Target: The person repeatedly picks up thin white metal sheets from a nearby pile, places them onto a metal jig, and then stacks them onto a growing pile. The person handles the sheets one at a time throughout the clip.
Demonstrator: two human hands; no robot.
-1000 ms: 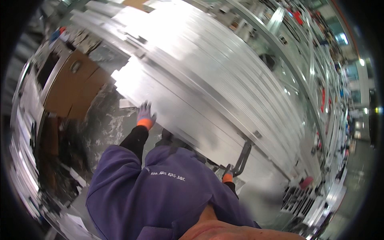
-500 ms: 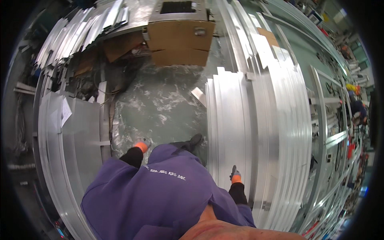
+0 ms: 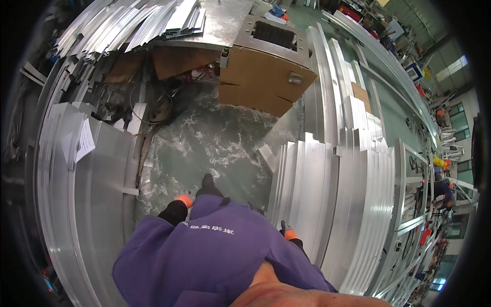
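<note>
My left hand (image 3: 185,199), in a grey glove with an orange cuff, hangs beside my purple top above the green floor. Its fingers look loosely apart, and I see nothing in them. On the other side, my right hand (image 3: 289,232) wears the same kind of glove, one finger stretched out. It is nearest the stack of long silver metal profiles (image 3: 302,179), in front of that stack's left edge; whether it touches them I cannot tell. One dark shoe (image 3: 207,180) shows ahead of my body.
Ahead stands a brown cardboard box (image 3: 261,82) under a metal frame with a black brush-like top. More profiles (image 3: 102,169) with a paper sheet (image 3: 85,140) line the left. A metal table (image 3: 225,23) bears long strips. Another person (image 3: 442,192) is far right.
The cardboard box and right-hand stack sit lower in view, the box also further right. A different foot is forward. My right hand has shifted left, off the middle of the profiles.
</note>
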